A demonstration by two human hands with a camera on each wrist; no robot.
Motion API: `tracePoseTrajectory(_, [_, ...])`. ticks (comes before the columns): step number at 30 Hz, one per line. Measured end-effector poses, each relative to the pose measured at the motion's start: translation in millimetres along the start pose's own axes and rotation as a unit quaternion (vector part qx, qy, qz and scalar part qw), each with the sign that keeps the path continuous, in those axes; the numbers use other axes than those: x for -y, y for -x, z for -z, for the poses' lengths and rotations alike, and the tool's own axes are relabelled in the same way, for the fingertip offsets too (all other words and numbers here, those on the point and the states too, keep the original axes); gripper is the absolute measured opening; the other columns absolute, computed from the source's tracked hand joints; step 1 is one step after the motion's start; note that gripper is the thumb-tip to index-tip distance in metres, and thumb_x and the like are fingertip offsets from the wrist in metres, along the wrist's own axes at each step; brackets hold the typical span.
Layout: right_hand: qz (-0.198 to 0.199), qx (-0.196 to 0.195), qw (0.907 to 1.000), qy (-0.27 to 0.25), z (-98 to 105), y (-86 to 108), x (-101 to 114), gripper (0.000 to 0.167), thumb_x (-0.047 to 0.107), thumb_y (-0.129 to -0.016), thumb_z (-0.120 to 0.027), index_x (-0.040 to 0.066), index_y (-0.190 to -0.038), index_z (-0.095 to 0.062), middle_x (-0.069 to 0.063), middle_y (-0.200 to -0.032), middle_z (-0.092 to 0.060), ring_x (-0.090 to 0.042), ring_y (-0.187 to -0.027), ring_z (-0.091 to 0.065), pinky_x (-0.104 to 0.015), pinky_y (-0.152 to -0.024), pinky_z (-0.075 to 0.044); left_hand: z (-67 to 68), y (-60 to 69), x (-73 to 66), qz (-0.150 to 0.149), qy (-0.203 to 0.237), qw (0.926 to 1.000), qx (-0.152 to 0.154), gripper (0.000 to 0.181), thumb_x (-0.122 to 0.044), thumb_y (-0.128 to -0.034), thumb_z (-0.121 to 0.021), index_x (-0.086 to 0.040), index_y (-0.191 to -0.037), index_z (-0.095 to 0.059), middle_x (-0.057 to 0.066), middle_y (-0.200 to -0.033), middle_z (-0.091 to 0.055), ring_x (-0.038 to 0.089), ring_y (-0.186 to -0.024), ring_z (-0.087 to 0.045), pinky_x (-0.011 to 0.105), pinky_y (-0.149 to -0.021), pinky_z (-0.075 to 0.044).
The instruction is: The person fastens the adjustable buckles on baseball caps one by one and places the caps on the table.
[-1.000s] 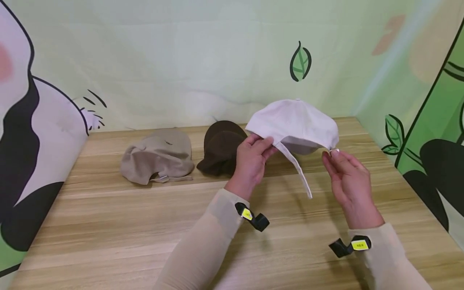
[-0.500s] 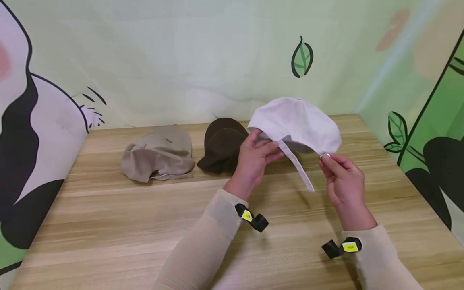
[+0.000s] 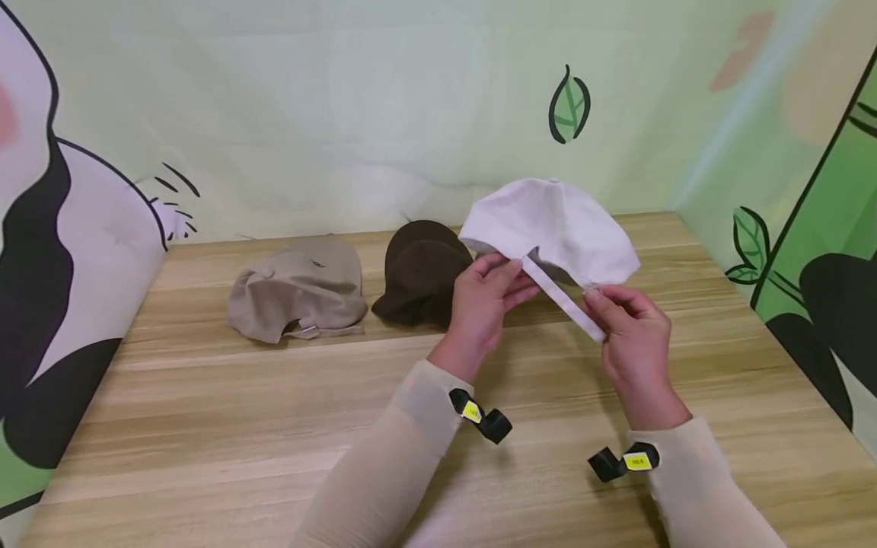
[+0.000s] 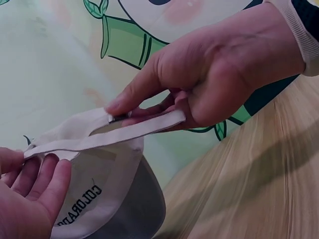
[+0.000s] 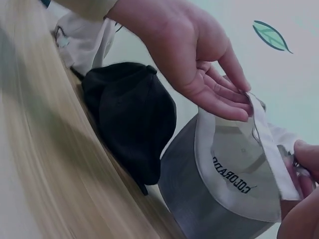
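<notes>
A white cap (image 3: 548,221) is held up above the table, its back opening toward me. My left hand (image 3: 483,304) pinches the rim at the root of the loose strap (image 3: 562,297), thumb on the outside. With thumb and fingers, my right hand (image 3: 633,350) pinches the small metal buckle (image 4: 113,118) at the other side of the opening. The strap's free end crosses in front of the right palm in the left wrist view. Inside the cap, dark lettering (image 5: 233,178) shows in the right wrist view, above the grey-looking brim (image 5: 194,199).
A beige cap (image 3: 301,289) lies at the left back of the wooden table (image 3: 240,441). Beside it sits a dark brown cap (image 3: 421,266), partly behind my left hand. A printed cloth backdrop (image 3: 342,114) closes off the back and sides.
My right hand has moved left with the buckle, toward the strap and the left hand. The back opening has narrowed, and the strap's end now meets the right hand.
</notes>
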State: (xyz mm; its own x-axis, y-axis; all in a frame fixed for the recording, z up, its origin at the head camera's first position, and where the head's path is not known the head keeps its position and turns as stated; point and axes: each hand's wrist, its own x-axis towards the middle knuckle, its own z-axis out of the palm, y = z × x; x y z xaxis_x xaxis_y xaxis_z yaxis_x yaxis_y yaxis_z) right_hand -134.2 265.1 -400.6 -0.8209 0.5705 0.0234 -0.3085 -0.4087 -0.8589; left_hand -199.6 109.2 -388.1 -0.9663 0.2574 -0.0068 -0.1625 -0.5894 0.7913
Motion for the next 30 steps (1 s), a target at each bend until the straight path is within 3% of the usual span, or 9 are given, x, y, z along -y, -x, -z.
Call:
tracePoseTrajectory(7, [0.027, -0.007, 0.9986, 0.045, -0.9, -0.1, 1.3, 0.011, -0.014, -0.075, -0.074, -0.004, -0.079, -0.071, -0.009, -0.077, -0.068, -0.015, -0.062, -0.068, -0.025, -0.062, -0.06, -2.0, 0.8, 1.4, -0.012, 0.008, 0.9999, -0.007, 0.007, -0.003, -0.0966, -0.055, -0.01, -0.1, -0.058, 0.005, -0.084, -0.068, 0.017, -0.07, -0.068, 0.035, -0.069, -0.061])
tracePoseTrajectory(10, [0.038, -0.011, 0.9952, 0.09, 0.2, 0.4, 3.6, 0.009, -0.009, -0.075, -0.077, -0.003, -0.078, -0.072, -0.005, -0.073, -0.069, -0.013, -0.059, -0.066, -0.022, -0.061, -0.058, -2.1, 1.1, 1.3, -0.014, 0.009, 0.9998, -0.01, 0.007, -0.003, -0.0965, -0.056, -0.01, -0.1, -0.057, 0.005, -0.085, -0.066, 0.017, -0.069, -0.067, 0.036, -0.068, -0.061])
tracePoseTrajectory(15, [0.048, 0.001, 0.9827, 0.179, 1.3, 1.6, 10.4, 0.013, -0.002, -0.077, -0.078, 0.0, -0.087, -0.071, -0.002, -0.073, -0.068, -0.014, -0.06, -0.064, -0.019, -0.061, -0.057, -1.4, 2.4, 1.6, -0.011, 0.003, 0.9999, -0.012, 0.008, -0.003, -0.0967, -0.055, -0.008, -0.103, -0.058, 0.006, -0.086, -0.066, 0.019, -0.069, -0.067, 0.042, -0.071, -0.061])
tracePoseTrajectory(17, [0.054, 0.013, 0.973, 0.224, 1.0, 2.0, 13.4, 0.016, 0.0, -0.079, -0.077, 0.001, -0.094, -0.07, 0.001, -0.075, -0.067, -0.012, -0.064, -0.064, -0.018, -0.063, -0.056, -0.9, 2.9, 1.5, -0.01, 0.002, 0.9999, -0.012, 0.009, -0.003, -0.0967, -0.055, -0.007, -0.104, -0.058, 0.006, -0.087, -0.067, 0.019, -0.069, -0.067, 0.046, -0.074, -0.06])
tracePoseTrajectory(19, [0.068, 0.025, 0.9575, 0.279, 0.6, 2.6, 16.6, 0.019, 0.003, -0.081, -0.076, 0.001, -0.1, -0.07, 0.006, -0.078, -0.067, -0.009, -0.069, -0.064, -0.016, -0.064, -0.055, -0.5, 3.2, 1.4, -0.01, 0.001, 0.9999, -0.013, 0.009, -0.003, -0.0964, -0.056, -0.008, -0.104, -0.058, 0.006, -0.086, -0.067, 0.019, -0.07, -0.067, 0.049, -0.077, -0.059])
tracePoseTrajectory(22, [0.087, 0.038, 0.9248, 0.368, 0.1, 3.6, 21.5, 0.019, 0.01, -0.083, -0.075, 0.001, -0.1, -0.072, 0.014, -0.078, -0.066, -0.005, -0.074, -0.061, -0.013, -0.064, -0.051, -0.3, 3.7, 1.0, -0.016, 0.003, 0.9998, -0.013, 0.011, 0.0, -0.0948, -0.057, -0.009, -0.102, -0.057, 0.005, -0.084, -0.066, 0.018, -0.069, -0.068, 0.05, -0.078, -0.059])
tracePoseTrajectory(26, [0.101, 0.074, 0.866, 0.484, -0.1, 4.6, 30.2, 0.019, 0.019, -0.084, -0.075, 0.005, -0.097, -0.073, 0.01, -0.081, -0.067, -0.005, -0.075, -0.058, -0.014, -0.06, -0.048, -0.4, 4.6, 0.0, -0.026, 0.012, 0.9996, -0.006, 0.02, 0.009, -0.0901, -0.059, -0.009, -0.098, -0.056, 0.003, -0.079, -0.064, 0.017, -0.068, -0.067, 0.037, -0.07, -0.061])
tracePoseTrajectory(30, [0.137, 0.146, 0.7946, 0.573, -1.6, 4.4, 40.3, 0.013, 0.02, -0.084, -0.074, 0.01, -0.093, -0.074, -0.004, -0.085, -0.071, -0.011, -0.075, -0.059, -0.017, -0.062, -0.047, -0.8, 5.5, -0.7, -0.028, 0.014, 0.9995, -0.002, 0.02, 0.012, -0.0886, -0.059, -0.006, -0.098, -0.057, 0.003, -0.078, -0.063, 0.016, -0.069, -0.067, 0.029, -0.066, -0.059])
